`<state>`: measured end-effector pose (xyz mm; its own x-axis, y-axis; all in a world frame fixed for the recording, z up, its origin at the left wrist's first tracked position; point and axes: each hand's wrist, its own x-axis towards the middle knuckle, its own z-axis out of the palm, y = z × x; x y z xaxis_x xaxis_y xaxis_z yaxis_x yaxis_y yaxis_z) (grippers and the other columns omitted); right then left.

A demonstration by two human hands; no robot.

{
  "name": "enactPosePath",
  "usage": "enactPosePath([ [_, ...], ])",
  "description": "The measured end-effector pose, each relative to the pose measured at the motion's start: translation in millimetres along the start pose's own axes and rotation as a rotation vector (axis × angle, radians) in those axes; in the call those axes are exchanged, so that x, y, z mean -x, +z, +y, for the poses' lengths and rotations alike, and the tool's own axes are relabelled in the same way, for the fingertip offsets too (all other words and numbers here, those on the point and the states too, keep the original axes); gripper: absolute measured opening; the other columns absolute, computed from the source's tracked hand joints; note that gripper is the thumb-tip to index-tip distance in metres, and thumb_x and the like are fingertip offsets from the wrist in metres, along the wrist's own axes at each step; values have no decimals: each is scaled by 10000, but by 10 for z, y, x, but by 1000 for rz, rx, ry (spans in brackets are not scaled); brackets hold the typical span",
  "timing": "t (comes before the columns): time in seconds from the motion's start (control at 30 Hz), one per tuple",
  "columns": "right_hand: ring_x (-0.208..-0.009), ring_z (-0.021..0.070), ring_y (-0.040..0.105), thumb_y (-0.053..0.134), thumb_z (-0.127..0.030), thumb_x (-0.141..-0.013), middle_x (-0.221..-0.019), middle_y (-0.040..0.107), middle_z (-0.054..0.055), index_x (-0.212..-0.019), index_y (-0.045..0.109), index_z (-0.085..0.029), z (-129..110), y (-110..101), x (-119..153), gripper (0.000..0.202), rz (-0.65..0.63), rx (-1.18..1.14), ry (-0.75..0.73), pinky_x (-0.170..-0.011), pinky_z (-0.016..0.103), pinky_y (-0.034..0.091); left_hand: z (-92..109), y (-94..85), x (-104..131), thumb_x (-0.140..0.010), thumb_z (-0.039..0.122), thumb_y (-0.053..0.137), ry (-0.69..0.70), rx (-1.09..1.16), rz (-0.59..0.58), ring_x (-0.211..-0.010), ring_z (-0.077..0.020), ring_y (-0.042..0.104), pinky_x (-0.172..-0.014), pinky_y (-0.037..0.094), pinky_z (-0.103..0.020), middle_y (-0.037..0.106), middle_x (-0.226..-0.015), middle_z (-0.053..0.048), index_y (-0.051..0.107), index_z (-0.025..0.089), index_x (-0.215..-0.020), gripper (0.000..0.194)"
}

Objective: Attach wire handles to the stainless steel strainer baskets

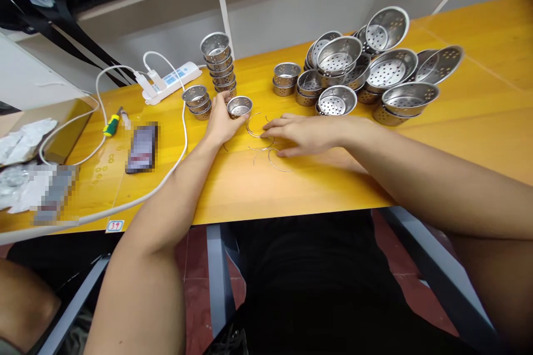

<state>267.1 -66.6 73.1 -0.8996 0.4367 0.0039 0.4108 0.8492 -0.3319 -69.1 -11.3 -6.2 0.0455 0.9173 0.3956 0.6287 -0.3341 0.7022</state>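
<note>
My left hand (222, 119) grips a small perforated metal cup (240, 113) by its side, its base on or close to the tabletop. Just right of it, several thin wire rings and curved wire pieces (280, 166) lie loose on the yellow table. Over these wires reaches my right hand (300, 134), palm down with fingers stretched and apart. Its fingertips are at the wires; whether they touch one is unclear. Behind my left hand rises a tall stack of perforated metal cups (217, 61), with a shorter cup stack (197, 101) to its left.
Several perforated metal baskets (337, 58) crowd the back right. At the left are a white power strip (172, 84), a white cable, a green and yellow screwdriver (111, 125) and a phone (142, 147). Another person's leg (25, 308) shows at lower left.
</note>
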Motion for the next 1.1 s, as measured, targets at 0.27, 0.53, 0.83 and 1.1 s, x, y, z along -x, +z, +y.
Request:
enactPosePath([
  [0.27, -1228, 362, 810, 567, -203, -1202, -1329, 851, 204, -1293, 890, -172, -98, 37, -151, 338, 78, 157, 98, -989, 429, 582, 154, 13, 6, -759, 196, 1061, 164, -3, 44, -1683, -424, 637, -1550, 476, -640, 626, -1656, -159, 560, 269, -1628, 1006],
  [0.53, -981, 274, 729, 657, -162, -1143, -1221, 803, 157, -1126, 823, -190, -73, 73, -143, 170, 152, 109, 130, -838, 370, 459, 81, 31, -19, -767, 230, 1069, 236, 14, 70, -1628, -408, 672, -1503, 528, -645, 644, -1605, -139, 581, 285, -1602, 968],
  [0.83, -842, 217, 662, 754, -269, -1105, -1039, 761, 74, -1047, 800, -224, 64, 30, -59, 86, 488, -187, -27, -802, 350, 501, -25, 34, -88, -829, 489, 1111, 380, 70, 56, -1687, -426, 654, -1543, 476, -669, 668, -1696, -149, 572, 300, -1655, 1005],
  [1.1, -786, 221, 672, 865, -433, -1067, -936, 794, 37, -1007, 787, -259, 94, 32, -90, 200, 626, -368, -26, -763, 379, 544, -28, 87, -65, -901, 829, 1004, 381, 112, 25, -1567, -393, 750, -1440, 572, -647, 710, -1656, -143, 524, 311, -1671, 1045],
])
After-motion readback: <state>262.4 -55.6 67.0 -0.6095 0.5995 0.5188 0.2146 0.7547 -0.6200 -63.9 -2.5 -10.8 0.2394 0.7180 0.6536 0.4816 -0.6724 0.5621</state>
